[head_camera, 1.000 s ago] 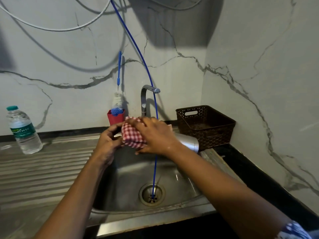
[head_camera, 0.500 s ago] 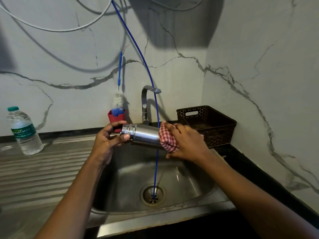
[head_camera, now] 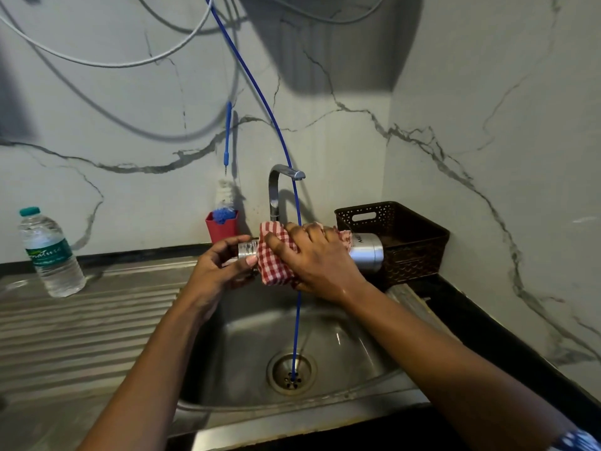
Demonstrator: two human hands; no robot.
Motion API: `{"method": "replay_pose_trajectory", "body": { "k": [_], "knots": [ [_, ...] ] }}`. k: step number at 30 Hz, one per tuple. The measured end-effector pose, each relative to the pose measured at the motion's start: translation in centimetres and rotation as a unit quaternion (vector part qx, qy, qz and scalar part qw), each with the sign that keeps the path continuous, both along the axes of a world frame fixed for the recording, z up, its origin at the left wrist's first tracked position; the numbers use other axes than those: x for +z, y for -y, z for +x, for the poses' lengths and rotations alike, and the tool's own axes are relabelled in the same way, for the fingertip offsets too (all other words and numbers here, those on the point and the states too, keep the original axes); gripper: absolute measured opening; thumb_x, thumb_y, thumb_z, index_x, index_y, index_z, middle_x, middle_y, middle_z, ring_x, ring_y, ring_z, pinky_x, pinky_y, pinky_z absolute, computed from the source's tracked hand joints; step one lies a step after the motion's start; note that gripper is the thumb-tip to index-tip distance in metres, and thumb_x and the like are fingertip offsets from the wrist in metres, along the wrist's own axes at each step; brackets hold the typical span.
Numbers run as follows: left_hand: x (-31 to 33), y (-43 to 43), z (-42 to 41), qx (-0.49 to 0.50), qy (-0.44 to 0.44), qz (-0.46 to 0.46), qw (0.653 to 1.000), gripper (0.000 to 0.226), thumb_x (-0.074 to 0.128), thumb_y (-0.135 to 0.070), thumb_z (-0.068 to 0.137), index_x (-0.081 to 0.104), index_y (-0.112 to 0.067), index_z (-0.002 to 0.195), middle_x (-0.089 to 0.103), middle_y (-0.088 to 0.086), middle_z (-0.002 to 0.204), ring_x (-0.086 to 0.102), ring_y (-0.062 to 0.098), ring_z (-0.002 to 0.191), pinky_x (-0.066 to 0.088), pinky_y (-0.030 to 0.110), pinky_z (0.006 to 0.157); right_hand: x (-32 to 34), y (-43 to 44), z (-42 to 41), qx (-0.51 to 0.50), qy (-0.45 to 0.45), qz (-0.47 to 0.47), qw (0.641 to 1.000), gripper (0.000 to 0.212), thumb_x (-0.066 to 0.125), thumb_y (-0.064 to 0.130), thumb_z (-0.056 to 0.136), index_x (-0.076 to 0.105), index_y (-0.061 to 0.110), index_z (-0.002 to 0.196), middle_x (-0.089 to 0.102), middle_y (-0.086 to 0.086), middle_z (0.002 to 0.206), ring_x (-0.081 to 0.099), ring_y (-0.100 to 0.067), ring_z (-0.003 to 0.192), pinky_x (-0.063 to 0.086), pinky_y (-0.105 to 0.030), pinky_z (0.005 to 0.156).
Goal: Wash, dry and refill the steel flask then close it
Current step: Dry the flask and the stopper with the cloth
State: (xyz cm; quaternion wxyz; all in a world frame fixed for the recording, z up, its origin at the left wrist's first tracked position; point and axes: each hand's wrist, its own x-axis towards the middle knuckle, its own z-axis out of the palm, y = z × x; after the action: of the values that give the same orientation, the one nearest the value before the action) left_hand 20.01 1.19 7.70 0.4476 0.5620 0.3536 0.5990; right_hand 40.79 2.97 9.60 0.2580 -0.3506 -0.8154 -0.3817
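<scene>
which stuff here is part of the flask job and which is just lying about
In use: steel flask, its neck held by the left hand; red checked cloth, wrapped round it by the right hand; sink; tap.
Lying about: plastic water bottle (perhaps for the refill), brown basket, red cup, bottle brush, blue tube.

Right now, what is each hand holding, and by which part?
Left hand grips the horizontal stainless steel flask by its threaded neck; right hand holds a red-and-white checked cloth wrapped around the flask's middle.
</scene>
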Motion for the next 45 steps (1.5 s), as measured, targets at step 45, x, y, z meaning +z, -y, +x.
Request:
{"method": "replay_pose_trajectory", "body": {
  "k": [45],
  "knots": [
    [0.5,0.2,-1.1,0.035,-0.086,0.088,0.992,0.077,0.094,-0.047,0.031,0.07,-0.017,0.098,0.074,0.002,0.096,0.069,0.015,0.089,0.056,0.024,0.072,3.0,-2.2,-1.7,0.162,-0.059,-0.442,0.88,0.102,0.086,0.043,0.057,0.031,0.025,0.141,0.048,0.0,0.136,0.048,-0.017,0.12,0.041,-0.031,0.1]
  ]
}}
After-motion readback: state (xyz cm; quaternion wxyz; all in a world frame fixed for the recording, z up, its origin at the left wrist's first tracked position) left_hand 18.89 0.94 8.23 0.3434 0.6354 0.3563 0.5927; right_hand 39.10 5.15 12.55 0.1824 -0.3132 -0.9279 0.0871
